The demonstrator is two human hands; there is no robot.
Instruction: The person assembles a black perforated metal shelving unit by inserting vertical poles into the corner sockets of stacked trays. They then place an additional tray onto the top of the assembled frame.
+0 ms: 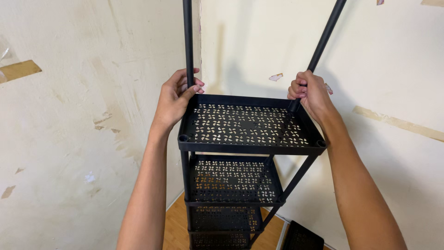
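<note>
Here we grip 2 poles, left hand (175, 99) wrapped round one (188, 41), right hand (312, 95) fisted round the other (323, 34), steadying both at the top shelf's (249, 148) back corners.

open shelf top (249, 125) between two poles (188, 46)

L hand (175, 99) & R hand (311, 95) raised, both grips closed.

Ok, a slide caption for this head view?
Left hand and right hand grip two black upright poles at the rear corners of a black perforated shelf tray.
</note>
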